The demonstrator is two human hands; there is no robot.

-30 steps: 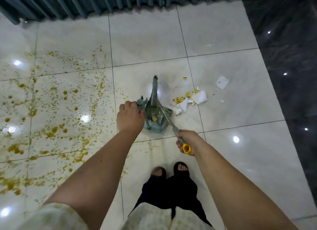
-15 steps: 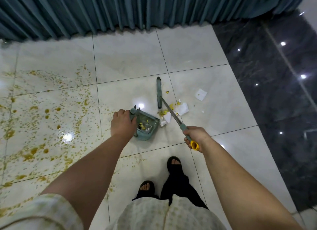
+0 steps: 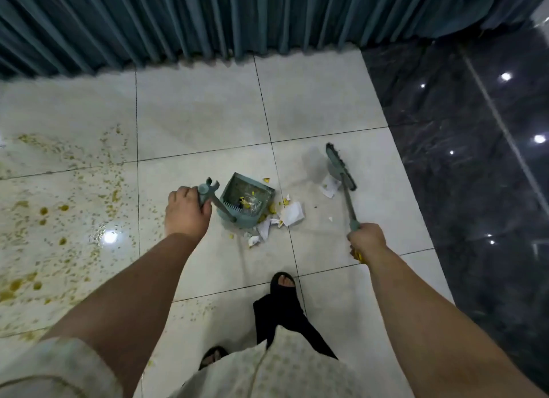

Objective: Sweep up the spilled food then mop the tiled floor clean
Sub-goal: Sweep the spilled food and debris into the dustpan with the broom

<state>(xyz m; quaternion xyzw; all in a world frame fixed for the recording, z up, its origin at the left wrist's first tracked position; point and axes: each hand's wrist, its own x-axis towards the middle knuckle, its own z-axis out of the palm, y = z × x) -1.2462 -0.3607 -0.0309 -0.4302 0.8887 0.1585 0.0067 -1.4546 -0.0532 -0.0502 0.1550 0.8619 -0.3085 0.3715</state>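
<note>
Teal dustpan point(image 3: 246, 201) stood on the tiled floor point(image 3: 208, 115), its handle gripped by the left hand point(image 3: 187, 210). The right hand point(image 3: 367, 240) clenched the broom point(image 3: 340, 166), its head far right beside a paper scrap point(image 3: 329, 186). Sweeping seemed under way; next, probably, a leftward stroke into the pan. Yellow-brown spilled food point(image 3: 43, 210) spattered the left tiles, unmopped.
</note>
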